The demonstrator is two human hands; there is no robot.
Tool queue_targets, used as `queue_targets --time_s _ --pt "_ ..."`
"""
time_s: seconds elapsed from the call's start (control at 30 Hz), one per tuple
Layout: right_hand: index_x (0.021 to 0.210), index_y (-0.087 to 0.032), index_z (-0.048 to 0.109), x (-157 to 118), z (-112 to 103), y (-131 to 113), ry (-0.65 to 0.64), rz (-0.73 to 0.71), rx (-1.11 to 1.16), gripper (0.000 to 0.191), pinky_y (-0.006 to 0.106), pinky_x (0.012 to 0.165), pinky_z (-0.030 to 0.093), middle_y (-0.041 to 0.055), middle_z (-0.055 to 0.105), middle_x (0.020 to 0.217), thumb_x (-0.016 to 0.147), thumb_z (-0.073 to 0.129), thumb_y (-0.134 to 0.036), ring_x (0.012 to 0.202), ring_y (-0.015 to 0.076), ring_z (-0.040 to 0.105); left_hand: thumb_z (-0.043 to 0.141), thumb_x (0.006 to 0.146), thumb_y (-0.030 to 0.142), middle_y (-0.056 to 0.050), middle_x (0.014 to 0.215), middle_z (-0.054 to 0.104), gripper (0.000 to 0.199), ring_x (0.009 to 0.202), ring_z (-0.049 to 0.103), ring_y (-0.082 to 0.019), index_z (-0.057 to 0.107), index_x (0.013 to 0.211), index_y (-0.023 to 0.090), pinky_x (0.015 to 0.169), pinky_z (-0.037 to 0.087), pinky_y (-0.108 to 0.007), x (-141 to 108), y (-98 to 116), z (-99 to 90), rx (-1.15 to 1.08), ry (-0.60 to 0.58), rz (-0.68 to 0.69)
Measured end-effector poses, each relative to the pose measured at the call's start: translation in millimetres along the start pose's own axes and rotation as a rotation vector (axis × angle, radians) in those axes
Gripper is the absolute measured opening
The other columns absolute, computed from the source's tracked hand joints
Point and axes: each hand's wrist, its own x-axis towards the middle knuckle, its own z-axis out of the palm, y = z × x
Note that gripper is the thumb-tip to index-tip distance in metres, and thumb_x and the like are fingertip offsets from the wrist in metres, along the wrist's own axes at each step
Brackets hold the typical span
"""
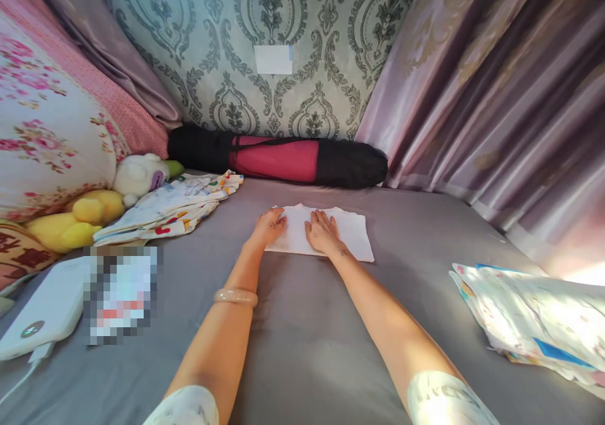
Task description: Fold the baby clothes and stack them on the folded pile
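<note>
Where the white cloth [352,236] lies: under the right hand's fingers [323,219]
Left hand [271,226]: at cloth's left edge; cannot tell if fingers pinch
Right hand [322,231]: flat, fingers slightly spread

- Cloth [352,232]: was white.
- Sheet [302,330]: was plain grey.
- Long bag [276,160]: was black, with crimson middle.
- Wallpaper [326,40]: bore dark damask on grey.
- Right-hand curtain [435,116]: was mauve.
</note>
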Motion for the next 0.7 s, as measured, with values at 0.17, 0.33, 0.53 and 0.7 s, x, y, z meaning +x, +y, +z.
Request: queue_targets --time_s 0.17,0.33,0.53,0.7 --pt "0.150 -0.003 0.032 10.6 0.2 -16.2 0.026 -0.090 0.004 0.058 0.047 0.118 0.012 0.0164 0.031 0.157 0.100 0.024 -0.032 0.146 0.0268 0.021 0.047 0.093 0.023 -0.015 0.119 0.068 0.041 0.112 0.063 -0.025 0.059 0.131 0.013 0.098 0.046 -0.037 1.3 -3.8 -4.1 -0.127 0.066 -0.073" --pt "0.150 -0.005 0.032 18.5 14.5 -25.4 0.020 -0.097 0.035 0.059 0.047 0.119 0.009 0.0142 0.026 0.159 0.101 0.022 -0.036 0.147 0.0248 0.019 0.047 0.092 0.021 -0.012 0.120 0.069 0.037 0.110 0.064 -0.024 0.063 0.125 0.016 0.098 0.047 -0.036 -0.4 -9.2 -8.6 -0.185 0.115 -0.102" --pt "0.150 -0.006 0.033 19.9 21.0 -23.4 0.018 -0.094 0.027 0.058 0.046 0.119 0.008 0.0131 0.027 0.158 0.101 0.022 -0.035 0.147 0.0242 0.020 0.046 0.091 0.020 -0.013 0.122 0.068 0.038 0.113 0.063 -0.024 0.064 0.125 0.015 0.100 0.047 -0.037 -0.6 -17.5 -11.1 -0.243 0.158 -0.129" --pt "0.149 -0.005 0.035 19.7 10.9 -26.1 -0.022 -0.085 0.025 0.057 0.048 0.118 0.011 0.0153 0.030 0.157 0.101 0.024 -0.034 0.146 0.0257 0.023 0.044 0.091 0.017 -0.010 0.120 0.070 0.038 0.114 0.063 -0.023 0.066 0.122 0.017 0.101 0.047 -0.036 2.1 -22.9 -11.2 -0.227 0.180 -0.129"
